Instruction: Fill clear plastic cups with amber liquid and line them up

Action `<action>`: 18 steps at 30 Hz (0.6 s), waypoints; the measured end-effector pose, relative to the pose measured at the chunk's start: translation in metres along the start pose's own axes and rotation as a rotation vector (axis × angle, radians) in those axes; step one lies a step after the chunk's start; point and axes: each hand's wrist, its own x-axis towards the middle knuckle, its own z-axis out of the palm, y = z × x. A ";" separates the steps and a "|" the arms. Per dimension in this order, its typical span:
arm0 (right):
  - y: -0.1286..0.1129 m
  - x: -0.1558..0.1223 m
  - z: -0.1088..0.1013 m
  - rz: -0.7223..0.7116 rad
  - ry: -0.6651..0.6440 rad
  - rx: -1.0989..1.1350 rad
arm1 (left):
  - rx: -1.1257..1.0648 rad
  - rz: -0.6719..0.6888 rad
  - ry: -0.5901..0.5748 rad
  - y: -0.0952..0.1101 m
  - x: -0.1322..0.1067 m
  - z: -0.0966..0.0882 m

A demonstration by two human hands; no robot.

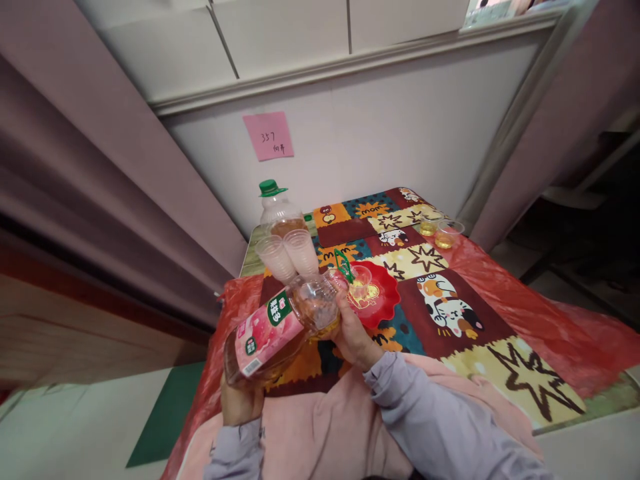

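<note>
A large juice bottle [273, 330] with a pink label lies tilted in both my hands, its neck pointing right over the red scalloped plate [387, 300]. My left hand [241, 400] supports the base from below, fingers partly hidden behind it. My right hand [353, 333] grips the bottle near its neck. A green carrying loop [343, 265] shows by the bottle's mouth. On the plate stands a clear plastic cup [361, 279], close to the mouth. I cannot tell whether juice is flowing.
Behind my bottle are two stacks of plastic cups [300, 252] and a second bottle with a green cap [273, 189]. Two cups of yellow drink [444, 239] stand at the far right. A patterned mat [410, 333] covers the table over red plastic sheeting [505, 280].
</note>
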 end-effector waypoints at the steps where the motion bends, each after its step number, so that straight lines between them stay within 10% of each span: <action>1: 0.000 0.000 0.000 0.009 -0.003 -0.005 | -0.003 -0.008 0.013 0.000 0.000 0.000; 18: -0.004 0.000 0.003 0.016 0.014 0.007 | 0.023 0.013 0.039 0.001 0.002 0.003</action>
